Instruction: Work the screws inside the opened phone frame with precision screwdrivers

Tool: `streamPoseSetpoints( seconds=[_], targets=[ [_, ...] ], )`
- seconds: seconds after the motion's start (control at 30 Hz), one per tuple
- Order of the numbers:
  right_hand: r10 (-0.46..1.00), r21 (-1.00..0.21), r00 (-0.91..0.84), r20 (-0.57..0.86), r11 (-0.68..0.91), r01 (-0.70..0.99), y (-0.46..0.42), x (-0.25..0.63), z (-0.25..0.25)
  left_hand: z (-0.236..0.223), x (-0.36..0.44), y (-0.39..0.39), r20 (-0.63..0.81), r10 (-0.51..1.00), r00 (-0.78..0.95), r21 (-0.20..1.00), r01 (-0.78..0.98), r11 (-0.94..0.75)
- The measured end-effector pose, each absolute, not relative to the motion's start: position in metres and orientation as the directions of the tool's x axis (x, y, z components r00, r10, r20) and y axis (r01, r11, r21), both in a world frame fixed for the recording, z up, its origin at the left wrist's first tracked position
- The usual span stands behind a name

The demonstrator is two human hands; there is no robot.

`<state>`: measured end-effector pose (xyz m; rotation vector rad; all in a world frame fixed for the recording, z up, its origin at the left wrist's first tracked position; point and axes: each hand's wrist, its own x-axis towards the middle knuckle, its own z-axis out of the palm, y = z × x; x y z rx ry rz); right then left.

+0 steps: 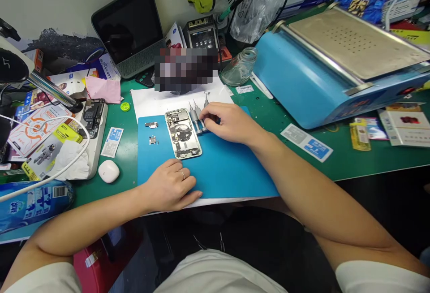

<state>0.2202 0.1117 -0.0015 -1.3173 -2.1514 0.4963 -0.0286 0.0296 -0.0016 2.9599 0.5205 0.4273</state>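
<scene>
An opened phone (182, 132) with its insides showing lies on a blue work mat (228, 172). Just right of it lie several grey screwdrivers (196, 118). My right hand (230, 122) rests on them, fingers curled over their handles. My left hand (171, 185), with a ring on it, lies relaxed on the mat's near edge below the phone, fingers loosely bent, holding nothing. Two small removed parts (152, 125) (152, 140) sit on the mat left of the phone.
A blue screen-separator machine (322, 73) fills the right rear. A glass jar (239, 66), a tablet (129, 28), another opened phone (90, 116), a white earbud case (108, 170) and packets clutter the green desk (268, 114).
</scene>
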Motion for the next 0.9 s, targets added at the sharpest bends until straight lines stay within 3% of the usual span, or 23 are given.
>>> streamPoseSetpoints(
  seconds=[0.37,0.77,0.9],
  targets=[
    [0.822,-0.504,-0.555,0.130,0.537,0.677,0.111,0.229,0.005,-0.003,-0.029,0.030,0.241,0.355,0.903,0.167,0.322,-0.932],
    [0.814,-0.510,-0.556,0.167,0.554,0.657,0.111,0.230,0.005,-0.003,-0.029,0.029,0.238,0.361,0.902,0.175,0.326,-0.929],
    [0.821,-0.492,-0.558,0.119,0.537,0.685,0.110,0.232,0.008,-0.003,-0.029,0.030,0.259,0.357,0.897,0.164,0.323,-0.932]
  ],
)
